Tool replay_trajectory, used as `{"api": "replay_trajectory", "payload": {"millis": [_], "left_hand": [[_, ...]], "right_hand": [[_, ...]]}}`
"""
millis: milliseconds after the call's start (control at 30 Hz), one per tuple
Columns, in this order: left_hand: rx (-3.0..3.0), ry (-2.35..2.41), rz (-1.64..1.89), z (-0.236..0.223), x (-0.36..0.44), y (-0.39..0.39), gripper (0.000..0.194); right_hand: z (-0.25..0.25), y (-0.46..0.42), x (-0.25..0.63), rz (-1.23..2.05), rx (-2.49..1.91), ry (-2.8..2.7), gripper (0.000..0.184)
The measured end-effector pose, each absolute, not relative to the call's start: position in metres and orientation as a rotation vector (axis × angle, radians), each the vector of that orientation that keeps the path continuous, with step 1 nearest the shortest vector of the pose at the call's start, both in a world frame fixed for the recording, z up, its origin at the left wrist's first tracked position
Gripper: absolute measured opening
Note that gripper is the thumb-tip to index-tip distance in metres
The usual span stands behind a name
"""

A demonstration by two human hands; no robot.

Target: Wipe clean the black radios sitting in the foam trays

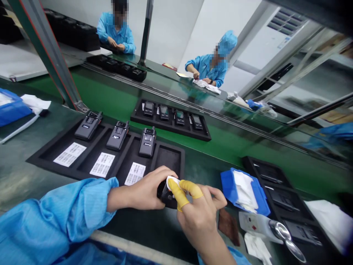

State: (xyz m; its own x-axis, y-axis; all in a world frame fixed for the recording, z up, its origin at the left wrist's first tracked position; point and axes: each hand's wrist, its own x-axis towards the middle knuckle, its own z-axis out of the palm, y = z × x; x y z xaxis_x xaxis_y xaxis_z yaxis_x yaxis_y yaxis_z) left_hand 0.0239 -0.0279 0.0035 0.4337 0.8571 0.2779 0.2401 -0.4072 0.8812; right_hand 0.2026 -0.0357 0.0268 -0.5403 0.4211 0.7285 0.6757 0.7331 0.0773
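My left hand [146, 188] is closed around a dark handheld radio [166, 197], which is mostly hidden by my fingers. Yellow finger cots cover two fingertips of my right hand [197, 209], which press a small white wipe [171, 181] against the radio. Just beyond my hands lies a black foam tray [168, 156] with several compartments. Three black radios stand in it: a left one [88, 126], a middle one [117, 136] and a right one [147, 142]. A printed white label sheet [102, 164] lies below the middle radio, with similar sheets beside it.
A blue bin [227, 187] of white wipes, a brown cloth [228, 226] and a clear bottle with a metal top [280, 230] stand to the right. Another radio tray [205, 134] sits on the green belt. Two people in blue work across the line.
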Motion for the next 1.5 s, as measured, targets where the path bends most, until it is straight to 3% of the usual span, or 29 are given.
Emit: {"api": "replay_trajectory", "payload": {"millis": [467, 900, 1100, 1333, 1500], "left_hand": [[1.899, 0.940, 0.990, 0.002, 0.026, -0.029, 0.061], [1.886, 1.030, 0.966, 0.006, 0.030, -0.030, 0.056], [1.889, 1.022, 0.963, 0.006, 0.031, -0.031, 0.054], [1.890, 1.011, 0.984, 0.003, 0.028, -0.031, 0.065], [1.897, 0.990, 1.011, 0.001, 0.027, -0.031, 0.064]], "right_hand": [[0.021, -0.041, 0.201, -0.591, -0.817, -2.191, 0.033], [0.017, -0.057, 0.184, -0.739, -1.089, -2.095, 0.024], [0.018, -0.059, 0.188, -0.667, -1.060, -2.095, 0.026], [0.019, -0.049, 0.200, -0.524, -1.073, -2.075, 0.022], [0.021, -0.042, 0.198, -0.368, -0.971, -2.135, 0.032]]}}
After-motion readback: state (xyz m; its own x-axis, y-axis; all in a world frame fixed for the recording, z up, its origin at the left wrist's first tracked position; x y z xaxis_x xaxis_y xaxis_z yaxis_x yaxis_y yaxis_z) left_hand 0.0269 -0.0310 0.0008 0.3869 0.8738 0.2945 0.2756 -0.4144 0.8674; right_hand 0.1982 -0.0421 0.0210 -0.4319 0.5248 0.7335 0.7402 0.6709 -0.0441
